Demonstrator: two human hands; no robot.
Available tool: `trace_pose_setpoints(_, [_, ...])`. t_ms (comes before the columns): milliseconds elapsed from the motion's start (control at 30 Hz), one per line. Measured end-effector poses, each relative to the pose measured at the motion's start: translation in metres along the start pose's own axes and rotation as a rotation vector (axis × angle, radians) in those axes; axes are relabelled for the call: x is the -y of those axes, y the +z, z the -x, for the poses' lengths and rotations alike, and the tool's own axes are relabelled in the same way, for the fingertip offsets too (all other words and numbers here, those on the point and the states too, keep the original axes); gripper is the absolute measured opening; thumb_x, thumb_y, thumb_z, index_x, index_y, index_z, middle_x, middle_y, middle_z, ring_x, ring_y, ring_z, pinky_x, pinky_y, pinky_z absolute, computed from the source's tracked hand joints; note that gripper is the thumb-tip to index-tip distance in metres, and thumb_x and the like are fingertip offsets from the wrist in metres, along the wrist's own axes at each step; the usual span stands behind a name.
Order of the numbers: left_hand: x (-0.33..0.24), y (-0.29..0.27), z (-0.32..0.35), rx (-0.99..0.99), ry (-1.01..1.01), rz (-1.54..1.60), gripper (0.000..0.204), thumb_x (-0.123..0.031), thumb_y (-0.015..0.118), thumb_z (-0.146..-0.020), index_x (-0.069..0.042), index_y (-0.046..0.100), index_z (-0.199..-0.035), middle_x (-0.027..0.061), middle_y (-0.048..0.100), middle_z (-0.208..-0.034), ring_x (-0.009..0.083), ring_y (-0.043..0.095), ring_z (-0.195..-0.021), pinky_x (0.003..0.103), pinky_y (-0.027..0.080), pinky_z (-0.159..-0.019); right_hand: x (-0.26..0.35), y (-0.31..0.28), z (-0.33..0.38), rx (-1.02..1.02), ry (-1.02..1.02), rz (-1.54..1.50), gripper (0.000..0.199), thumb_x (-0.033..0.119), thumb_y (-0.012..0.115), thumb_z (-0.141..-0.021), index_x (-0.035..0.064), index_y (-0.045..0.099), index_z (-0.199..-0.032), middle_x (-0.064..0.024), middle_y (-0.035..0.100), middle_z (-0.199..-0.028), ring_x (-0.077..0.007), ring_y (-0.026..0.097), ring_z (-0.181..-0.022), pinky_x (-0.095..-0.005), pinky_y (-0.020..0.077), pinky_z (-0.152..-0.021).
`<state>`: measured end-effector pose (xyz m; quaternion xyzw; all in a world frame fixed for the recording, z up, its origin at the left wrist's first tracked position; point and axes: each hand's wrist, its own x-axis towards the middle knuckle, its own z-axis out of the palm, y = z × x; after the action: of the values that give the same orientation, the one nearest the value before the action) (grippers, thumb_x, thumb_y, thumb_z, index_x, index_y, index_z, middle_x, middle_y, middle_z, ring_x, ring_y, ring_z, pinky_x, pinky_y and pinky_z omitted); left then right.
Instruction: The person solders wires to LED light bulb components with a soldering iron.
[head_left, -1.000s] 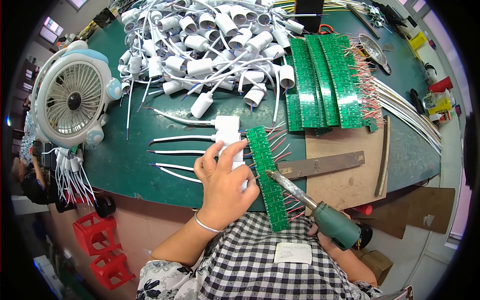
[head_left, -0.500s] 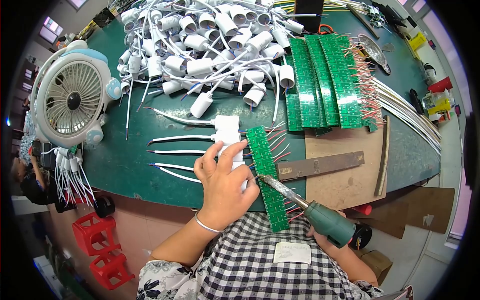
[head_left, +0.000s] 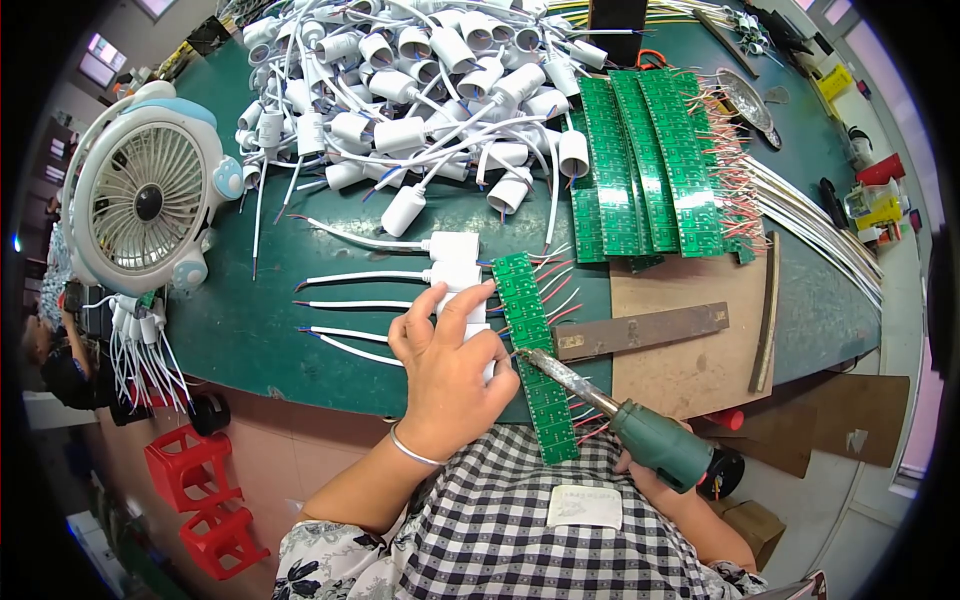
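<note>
Left hand (head_left: pixel 447 375) bends over a row of white lamp sockets (head_left: pixel 457 270), its exact grip impossible to tell; just right lies a green circuit-board strip (head_left: pixel 546 400), with a soldering iron (head_left: pixel 660 445), tip at its left edge, grasped by the right hand (head_left: pixel 647 482).

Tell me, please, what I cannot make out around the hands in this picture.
- Right hand, head view: its fingers are mostly hidden behind the soldering iron.
- Row of white sockets, head view: its nearer part is largely covered by the left hand.
- Contact at the iron's tip on the green circuit board, head view: too small to judge.
</note>
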<state>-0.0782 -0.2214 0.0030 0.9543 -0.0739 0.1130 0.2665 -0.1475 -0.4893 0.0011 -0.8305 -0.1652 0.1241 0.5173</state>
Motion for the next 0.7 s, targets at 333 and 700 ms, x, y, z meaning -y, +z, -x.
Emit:
trace_pose_setpoints(333, [-0.001, 0.001, 0.001, -0.004, 0.0, -0.003, 0.009, -0.008, 0.064, -0.058, -0.011, 0.057, -0.062, 0.0055, 0.051, -0.126, 0.0386, 0.034, -0.121, 0.051, 0.018, -0.099, 0.002, 0.009, 0.003, -0.151, 0.187, -0.272, 0.016, -0.001, 0.063, -0.076, 0.0017, 0.064, -0.091, -0.0103, 0.064, -0.08, -0.0205, 0.064, -0.065, -0.0309, 0.0476, -0.065])
trace_pose_setpoints(700, [-0.001, 0.001, 0.0, -0.018, 0.007, -0.01, 0.01, -0.008, 0.064, -0.058, -0.011, 0.056, -0.062, 0.0051, 0.051, -0.126, 0.038, 0.035, -0.12, 0.051, 0.019, -0.099, -0.012, 0.005, 0.008, 0.015, 0.022, 0.069, 0.021, 0.009, 0.058, -0.086, -0.0019, 0.056, -0.103, -0.0094, 0.062, -0.078, -0.0161, 0.062, -0.068, -0.0282, 0.0505, -0.065])
